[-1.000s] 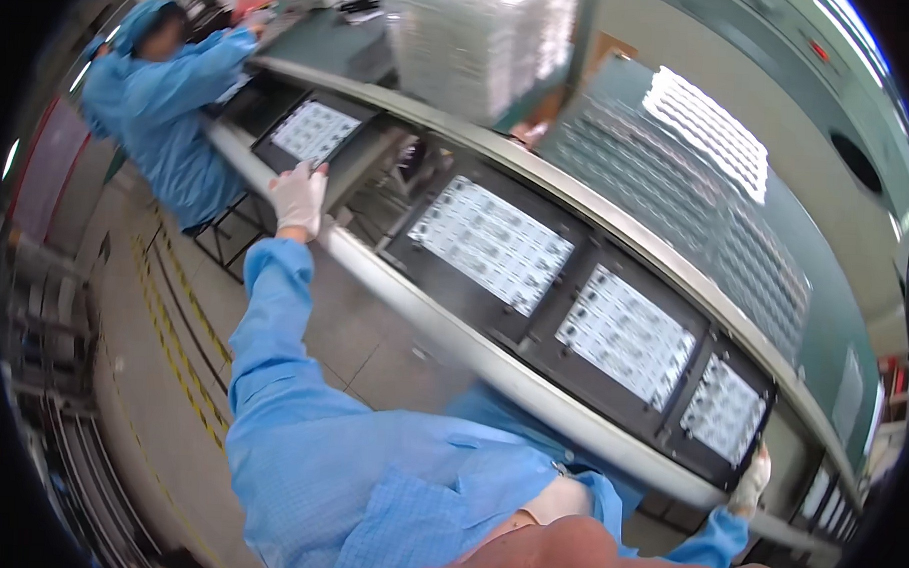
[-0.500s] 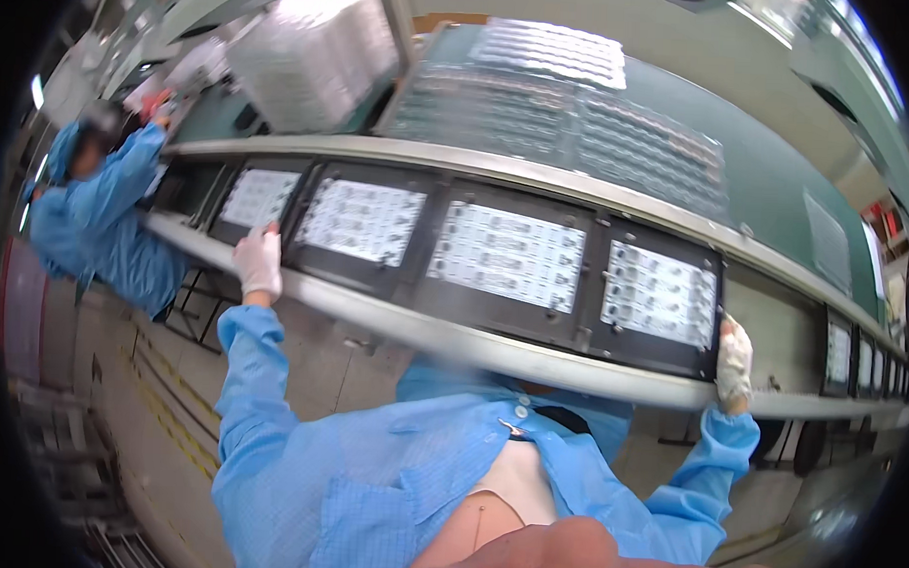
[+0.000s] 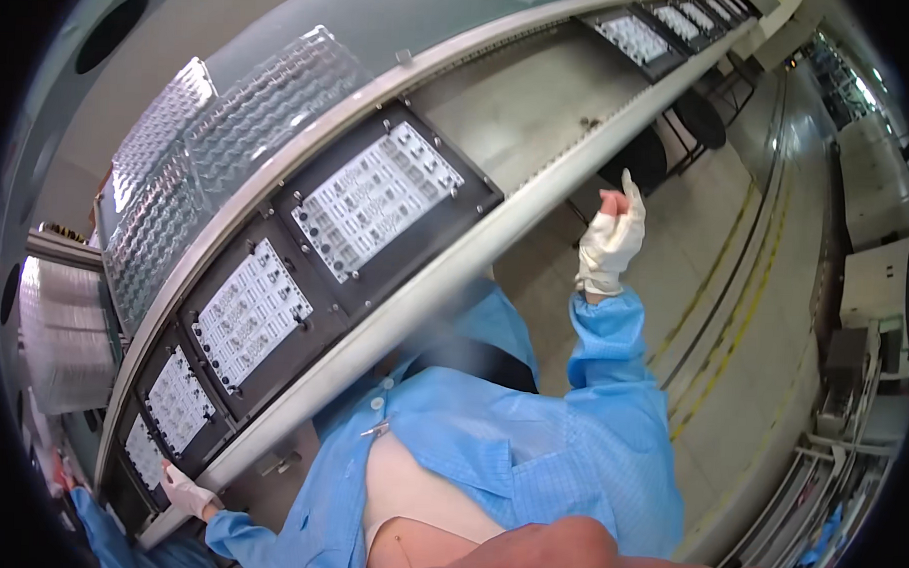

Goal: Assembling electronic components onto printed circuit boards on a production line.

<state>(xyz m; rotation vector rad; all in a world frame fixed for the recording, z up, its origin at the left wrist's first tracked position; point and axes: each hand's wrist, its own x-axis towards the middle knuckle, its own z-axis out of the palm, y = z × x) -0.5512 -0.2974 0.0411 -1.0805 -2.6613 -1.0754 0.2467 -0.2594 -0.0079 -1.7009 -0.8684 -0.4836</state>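
Observation:
Along the conveyor sits a row of black carrier trays (image 3: 329, 305), each bearing a white panel of circuit boards (image 3: 377, 203) with dark round knobs at its edges. At the lower left, my left hand (image 3: 189, 492) in a white glove rests against the near edge of a tray, fingers extended and touching it. My right hand (image 3: 613, 239), gloved with some fingertips bare, is raised over the floor beside the conveyor rail, apart from the trays. One of its fingers points up, others are bent, and nothing shows in it.
Clear plastic blister trays (image 3: 271, 92) lie on the green bench behind the conveyor, with a wrapped stack (image 3: 67, 336) farther left. More carrier trays (image 3: 633, 38) stand at the far right end. A black stool (image 3: 639, 160) stands under the rail (image 3: 537, 212). Another person's blue sleeve (image 3: 96, 527) shows lower left.
The view has swung to the right. My right hand has left the end tray and lifted away from the conveyor. My left hand stays at the tray row.

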